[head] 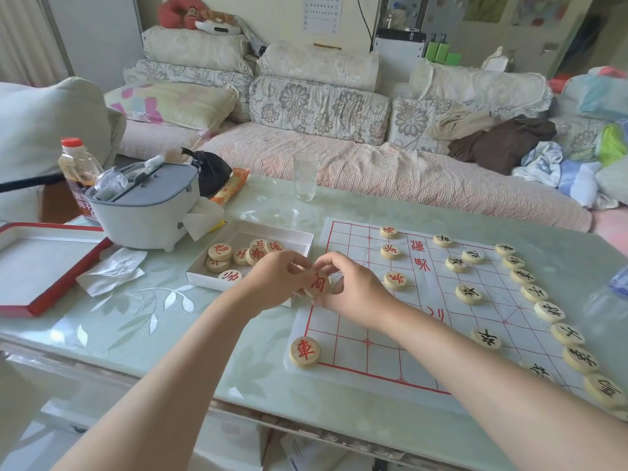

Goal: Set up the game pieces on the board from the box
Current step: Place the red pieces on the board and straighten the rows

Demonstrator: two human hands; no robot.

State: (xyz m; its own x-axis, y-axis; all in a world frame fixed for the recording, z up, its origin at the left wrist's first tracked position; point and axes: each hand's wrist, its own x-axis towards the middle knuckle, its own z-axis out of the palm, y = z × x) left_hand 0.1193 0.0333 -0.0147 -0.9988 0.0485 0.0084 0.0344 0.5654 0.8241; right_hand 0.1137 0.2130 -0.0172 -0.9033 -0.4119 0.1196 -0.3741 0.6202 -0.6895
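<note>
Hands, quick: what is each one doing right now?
Left hand: pinching the red-lettered xiangqi piece.
Right hand: fingers curled on the same piece, holding it too.

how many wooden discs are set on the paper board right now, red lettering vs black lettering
red-lettered wooden discs: 4
black-lettered wooden discs: 14 in view, more may be hidden
total: 18 in view
not counted: red-lettered disc pinched between left hand and right hand

Board [384, 362] centre bare; pieces [548, 311] crowd right edge
</note>
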